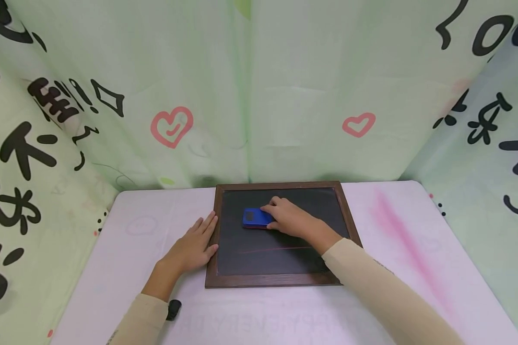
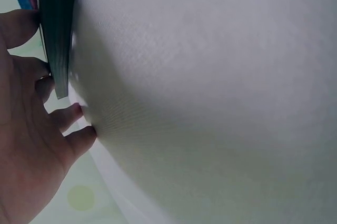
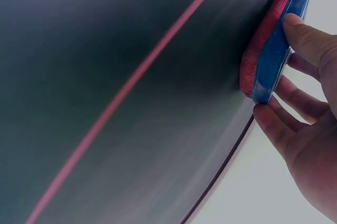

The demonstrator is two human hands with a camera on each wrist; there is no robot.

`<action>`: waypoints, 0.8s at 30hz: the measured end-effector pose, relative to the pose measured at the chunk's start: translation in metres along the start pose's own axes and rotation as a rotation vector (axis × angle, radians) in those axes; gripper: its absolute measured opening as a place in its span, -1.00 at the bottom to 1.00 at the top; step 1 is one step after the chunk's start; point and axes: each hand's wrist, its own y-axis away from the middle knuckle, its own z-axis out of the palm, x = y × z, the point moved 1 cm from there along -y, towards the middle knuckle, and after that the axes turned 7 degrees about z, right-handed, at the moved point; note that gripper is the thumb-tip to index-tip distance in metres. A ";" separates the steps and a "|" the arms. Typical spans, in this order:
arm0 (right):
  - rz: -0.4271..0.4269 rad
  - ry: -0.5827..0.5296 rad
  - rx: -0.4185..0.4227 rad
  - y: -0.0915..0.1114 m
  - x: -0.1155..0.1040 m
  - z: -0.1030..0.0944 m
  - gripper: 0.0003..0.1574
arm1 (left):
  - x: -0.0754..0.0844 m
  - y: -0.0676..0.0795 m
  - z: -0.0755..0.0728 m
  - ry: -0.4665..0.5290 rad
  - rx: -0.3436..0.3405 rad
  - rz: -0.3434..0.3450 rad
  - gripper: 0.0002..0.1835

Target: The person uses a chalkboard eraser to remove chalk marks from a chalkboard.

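Observation:
A blackboard (image 1: 280,261) in a brown wooden frame lies on the table. My right hand (image 1: 294,219) grips a blue eraser (image 1: 255,218) on the upper part of its dark surface. In the right wrist view the eraser (image 3: 274,50) shows a red pad facing the board, with thumb and fingers on its blue body. A thin pink line (image 3: 126,87) runs across the board, partly covered by the right arm in the head view. My left hand (image 1: 195,247) rests at the board's left edge with fingers extended; in the left wrist view, its thumb touches the frame (image 2: 55,40).
A white table (image 1: 393,230) carries the board, with a pink streak printed on its cover at the right. Pale green curtains (image 1: 293,96) with hearts and black lettering stand behind and on both sides. A black strap or device (image 1: 173,310) shows at the left wrist.

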 end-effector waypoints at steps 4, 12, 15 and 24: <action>-0.019 -0.009 -0.023 -0.016 -0.017 0.000 -0.28 | -0.001 0.001 0.000 0.001 0.005 -0.001 -0.16; -0.052 0.013 -0.017 -0.035 -0.043 0.003 -0.31 | 0.003 -0.001 -0.003 -0.003 -0.011 -0.018 -0.16; -0.059 0.023 -0.019 -0.037 -0.050 0.003 -0.31 | 0.004 -0.001 -0.003 -0.001 -0.007 -0.022 -0.16; -0.068 0.084 0.001 -0.034 -0.055 0.007 -0.28 | 0.002 0.000 -0.003 0.003 0.001 -0.011 -0.16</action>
